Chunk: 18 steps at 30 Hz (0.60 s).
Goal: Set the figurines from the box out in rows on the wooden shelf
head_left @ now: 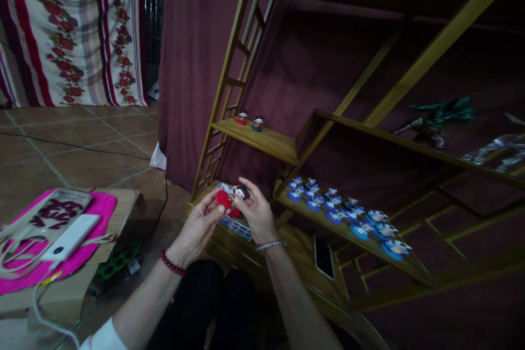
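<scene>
Between my two hands is a small black-haired figurine [241, 192] on a round red base [223, 199], tilted on its side. The fingers of my left hand [207, 216] pinch the red base. My right hand [256, 208] grips the figurine near its head and body. Just below them, partly hidden by my hands, a printed box or tray [235, 228] sits on the low shelf, with something red at its edge. Two similar figurines, one on a red base [242, 117] and one on a dark base [258, 123], stand on the small upper shelf [262, 139].
Several blue-based figurines [336, 208] stand in rows on a shelf to the right. A phone [324, 257] lies lower down. A green ornament [441, 115] occupies a higher shelf. At left, a white power bank [70, 238] and cloth bag [61, 210] rest on a pink sheet [107, 213].
</scene>
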Tool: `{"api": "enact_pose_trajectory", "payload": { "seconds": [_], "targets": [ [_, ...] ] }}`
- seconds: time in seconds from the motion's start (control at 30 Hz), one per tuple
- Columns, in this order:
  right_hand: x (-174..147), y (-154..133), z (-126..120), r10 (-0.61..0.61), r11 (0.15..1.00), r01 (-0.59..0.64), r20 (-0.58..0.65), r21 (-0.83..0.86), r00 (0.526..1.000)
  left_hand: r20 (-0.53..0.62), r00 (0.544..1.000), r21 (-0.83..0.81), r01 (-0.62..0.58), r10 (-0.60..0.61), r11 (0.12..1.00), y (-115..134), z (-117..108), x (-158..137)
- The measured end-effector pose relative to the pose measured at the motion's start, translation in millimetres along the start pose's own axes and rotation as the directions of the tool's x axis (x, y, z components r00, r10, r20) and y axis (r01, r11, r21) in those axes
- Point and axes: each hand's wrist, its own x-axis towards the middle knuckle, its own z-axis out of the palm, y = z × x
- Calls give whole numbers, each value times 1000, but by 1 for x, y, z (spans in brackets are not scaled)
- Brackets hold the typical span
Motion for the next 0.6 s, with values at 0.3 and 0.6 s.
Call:
{"api": "enact_pose_trajectory", "payload": {
  "seconds": [0.3, 0.6],
  "targets": [
    [-5, -4, -4, -26, 999, 25, 22, 19, 999, 25, 1000, 21, 16, -16, 1000, 3, 8, -4],
    [-7, -8, -7, -22, 1000, 23, 19, -20, 1000, 52, 999, 42, 13, -15, 999, 0, 14, -6]
  ]
}}
